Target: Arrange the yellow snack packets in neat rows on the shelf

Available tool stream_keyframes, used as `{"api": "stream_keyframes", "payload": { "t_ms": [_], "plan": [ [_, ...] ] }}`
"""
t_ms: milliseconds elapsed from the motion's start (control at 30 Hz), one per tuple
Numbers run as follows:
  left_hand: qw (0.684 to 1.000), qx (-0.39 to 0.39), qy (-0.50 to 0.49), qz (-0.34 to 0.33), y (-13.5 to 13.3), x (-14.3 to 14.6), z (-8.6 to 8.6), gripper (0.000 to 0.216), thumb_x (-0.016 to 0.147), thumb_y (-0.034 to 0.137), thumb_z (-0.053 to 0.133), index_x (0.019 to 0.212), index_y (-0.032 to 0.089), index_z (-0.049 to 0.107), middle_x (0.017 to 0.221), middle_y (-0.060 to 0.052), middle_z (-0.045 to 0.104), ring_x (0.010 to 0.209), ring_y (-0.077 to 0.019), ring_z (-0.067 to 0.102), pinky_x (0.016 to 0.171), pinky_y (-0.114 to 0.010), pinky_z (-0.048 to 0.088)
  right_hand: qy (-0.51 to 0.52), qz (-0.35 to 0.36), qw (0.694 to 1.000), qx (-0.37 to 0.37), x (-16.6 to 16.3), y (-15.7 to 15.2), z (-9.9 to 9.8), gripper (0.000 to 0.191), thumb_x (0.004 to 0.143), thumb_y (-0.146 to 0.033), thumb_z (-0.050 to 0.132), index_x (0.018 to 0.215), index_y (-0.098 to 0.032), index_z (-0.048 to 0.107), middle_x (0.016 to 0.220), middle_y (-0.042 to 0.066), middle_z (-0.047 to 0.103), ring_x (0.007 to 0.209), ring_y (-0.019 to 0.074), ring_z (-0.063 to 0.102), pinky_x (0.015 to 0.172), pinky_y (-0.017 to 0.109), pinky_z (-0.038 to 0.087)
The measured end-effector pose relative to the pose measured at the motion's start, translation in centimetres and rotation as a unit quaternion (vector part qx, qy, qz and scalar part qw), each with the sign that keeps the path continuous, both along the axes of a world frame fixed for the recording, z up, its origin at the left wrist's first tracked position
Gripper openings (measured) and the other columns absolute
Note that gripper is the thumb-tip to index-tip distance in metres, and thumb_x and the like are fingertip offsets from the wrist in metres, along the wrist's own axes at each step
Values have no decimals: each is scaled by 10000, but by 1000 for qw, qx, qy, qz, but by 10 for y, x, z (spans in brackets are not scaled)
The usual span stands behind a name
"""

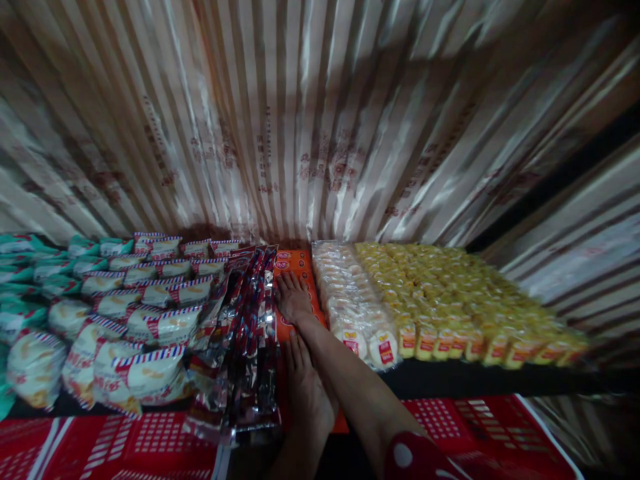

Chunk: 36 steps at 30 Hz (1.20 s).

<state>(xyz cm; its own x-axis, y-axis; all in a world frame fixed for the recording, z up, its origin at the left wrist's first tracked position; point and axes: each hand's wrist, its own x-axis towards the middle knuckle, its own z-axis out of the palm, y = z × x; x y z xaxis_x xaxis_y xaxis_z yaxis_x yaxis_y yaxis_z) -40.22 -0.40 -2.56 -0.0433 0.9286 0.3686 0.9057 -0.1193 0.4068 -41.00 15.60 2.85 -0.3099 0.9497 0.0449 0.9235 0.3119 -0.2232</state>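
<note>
Both my hands rest on an orange printed package (283, 320) on the dark shelf. My right hand (294, 300) lies flat on its far part, fingers stretched out. Closer to me, my left hand (306, 387) also lies palm down with straight fingers, partly under my right forearm. Neither hand grips anything. Left of the orange package stands a row of shiny dark-red and silver packets (253, 333). On its right are clear-wrapped white round snacks (350, 300) with red labels. My arms cover part of the orange package.
White snack bags (150, 373) with red-and-blue striped edges and green bags (50, 267) fill the left side. Yellow wrapped snacks (450, 300) stand in rows at right. Red plastic baskets (160, 433) sit below the shelf edge. Pleated printed sheeting (290, 120) rises behind.
</note>
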Motion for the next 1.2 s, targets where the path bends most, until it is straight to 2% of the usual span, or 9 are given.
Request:
{"api": "stream_keyframes", "payload": {
  "t_ms": [167, 367, 467, 567, 767, 867, 967, 1133, 1200],
  "plan": [
    [999, 39, 15, 13, 2, 4, -3, 658, 801, 347, 474, 1391, 76, 367, 1421, -192, 381, 1350, -379, 254, 1088, -556, 263, -9, -1, 1000, -8, -1, 2, -3, 536, 951, -400, 198, 1423, -171, 308, 1508, 63, 243, 1406, 232, 122, 1118, 437, 32],
    [998, 46, 24, 21, 0, -2, 6, 628, 832, 365, 448, 1416, 161, 340, 1452, -120, 359, 1352, -338, 278, 1080, -505, 322, 6, 2, 1000, -16, 1, 9, -7, 534, 950, -403, 219, 1424, -174, 306, 1508, 55, 242, 1411, 243, 104, 1121, 464, 55],
    [999, 36, 26, 23, -2, -5, 11, 622, 840, 370, 440, 1411, 143, 343, 1466, -118, 335, 1352, -332, 280, 1082, -505, 314, 60, 21, 998, -23, 7, 16, -2, 500, 945, -351, 237, 1375, -154, 401, 1483, 55, 308, 1410, 236, 114, 1121, 474, 120],
    [999, 21, 29, 34, -3, -5, 15, 641, 840, 397, 445, 1391, 80, 364, 1452, -165, 342, 1353, -335, 274, 1089, -496, 300, 156, 44, 986, 41, 14, 10, 8, 470, 913, -277, 270, 1295, -127, 500, 1437, 75, 391, 1393, 205, 189, 1127, 445, 184],
    [1000, -6, -5, 5, -1, -4, 24, 604, 853, 402, 459, 1394, 147, 372, 1418, -132, 410, 1313, -318, 359, 1089, -489, 309, 304, 10, 943, 134, 20, -65, 30, 427, 866, -259, 333, 1190, -131, 580, 1312, 106, 524, 1245, 202, 437, 1088, 404, 319],
    [1000, -13, -7, -9, 0, -6, 27, 498, 876, 272, 394, 1367, 194, 408, 1379, -95, 464, 1288, -294, 406, 1072, -514, 334, 338, 25, 928, 152, 27, -111, 35, 383, 882, -287, 356, 1126, -137, 610, 1262, 124, 561, 1205, 206, 480, 1051, 415, 371],
    [1000, -19, -1, -18, -4, -8, 28, 516, 876, 168, 264, 1380, 187, 372, 1380, -91, 454, 1331, -253, 347, 1081, -512, 317, 377, 9, 912, 162, 40, -147, 34, 339, 885, -306, 393, 1084, -154, 623, 1211, 129, 594, 1162, 213, 523, 1004, 430, 420],
    [997, -63, -39, -30, -12, -17, 38, 609, 890, 398, 356, 1405, 77, 308, 1453, -165, 338, 1383, -296, 204, 1125, -512, 228, 387, -32, 898, 206, 61, -188, 33, 317, 873, -306, 435, 1090, -169, 620, 1167, 122, 621, 1106, 223, 566, 970, 446, 443],
    [995, -68, -48, -47, -15, -21, 44, 619, 891, 413, 361, 1404, 71, 304, 1472, -163, 302, 1391, -291, 179, 1132, -507, 217, 384, -54, 897, 214, 66, -204, 35, 318, 868, -310, 448, 1098, -170, 617, 1154, 118, 626, 1100, 226, 568, 974, 448, 437]
  ]
}}
